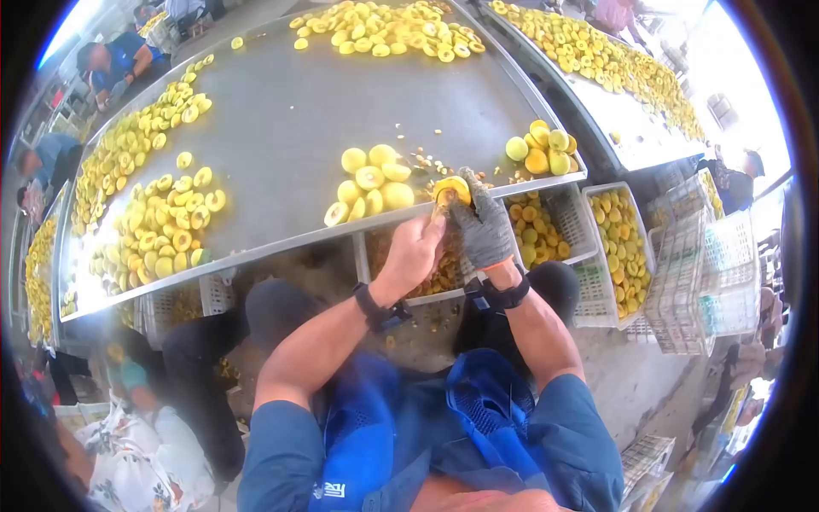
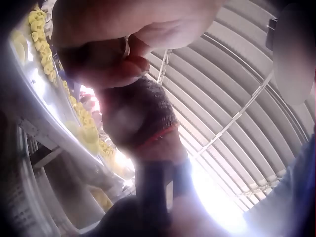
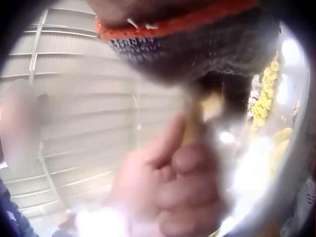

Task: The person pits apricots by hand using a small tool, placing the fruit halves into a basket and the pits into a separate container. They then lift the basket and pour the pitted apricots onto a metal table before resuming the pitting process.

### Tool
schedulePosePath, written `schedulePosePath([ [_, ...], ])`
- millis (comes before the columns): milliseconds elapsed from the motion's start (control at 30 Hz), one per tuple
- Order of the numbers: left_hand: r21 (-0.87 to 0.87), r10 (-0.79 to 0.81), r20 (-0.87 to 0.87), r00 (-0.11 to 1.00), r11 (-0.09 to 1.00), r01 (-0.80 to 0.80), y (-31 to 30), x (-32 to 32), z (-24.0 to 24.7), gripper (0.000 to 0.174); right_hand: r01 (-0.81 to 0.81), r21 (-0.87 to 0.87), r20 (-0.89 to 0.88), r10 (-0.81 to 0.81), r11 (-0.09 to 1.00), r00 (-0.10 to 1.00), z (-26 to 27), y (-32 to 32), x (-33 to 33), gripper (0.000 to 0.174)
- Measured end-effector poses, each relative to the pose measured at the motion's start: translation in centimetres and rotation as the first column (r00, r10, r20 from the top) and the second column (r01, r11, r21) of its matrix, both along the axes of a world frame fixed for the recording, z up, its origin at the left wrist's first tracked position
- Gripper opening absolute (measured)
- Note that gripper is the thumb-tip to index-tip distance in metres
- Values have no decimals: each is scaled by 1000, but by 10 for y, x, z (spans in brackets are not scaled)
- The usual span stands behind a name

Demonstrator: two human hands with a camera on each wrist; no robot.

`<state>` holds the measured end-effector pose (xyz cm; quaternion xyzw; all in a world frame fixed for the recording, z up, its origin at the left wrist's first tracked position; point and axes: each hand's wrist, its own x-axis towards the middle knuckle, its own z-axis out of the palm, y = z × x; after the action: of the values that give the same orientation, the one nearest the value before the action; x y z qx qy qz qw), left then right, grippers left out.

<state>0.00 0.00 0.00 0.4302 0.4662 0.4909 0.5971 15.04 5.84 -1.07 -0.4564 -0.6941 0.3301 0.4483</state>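
Over the near edge of the metal table [image 1: 281, 128], my gloved right hand [image 1: 483, 224] holds a yellow peach [image 1: 452, 186], its cut orange inside showing. My bare left hand [image 1: 412, 260] is right up against the fruit, fingers curled round a slim yellowish handle [image 3: 191, 129]; its working end is hidden at the peach. Whole and halved peaches [image 1: 373, 183] lie just left of the hands. Pits and scraps [image 1: 424, 160] are scattered beyond them. To the right is a small heap of whole peaches [image 1: 543, 149]. Blur softens the right wrist view.
Peach halves are piled at the table's left [image 1: 162, 226] and far end. Below the edge stand a crate of scraps [image 1: 439, 277] and crates of peaches [image 1: 618, 247]. Stacked white crates [image 1: 704, 273] rise at the right. A second table [image 1: 636, 115] and other people surround the place.
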Motion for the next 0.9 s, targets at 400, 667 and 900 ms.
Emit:
schedulePosePath([
  [400,-202,18,249,968,979,33,6,16,2,34,-45,107,-73,54,993,996,-13,1,4,56],
  [667,3,-112,-162,981,994,114,8,10,8,32,-35,103,107,24,994,994,-9,2,18,54],
  [900,-115,-100,55,993,988,106,4,19,-1,35,-55,224,223,4,973,975,-5,4,33,53],
])
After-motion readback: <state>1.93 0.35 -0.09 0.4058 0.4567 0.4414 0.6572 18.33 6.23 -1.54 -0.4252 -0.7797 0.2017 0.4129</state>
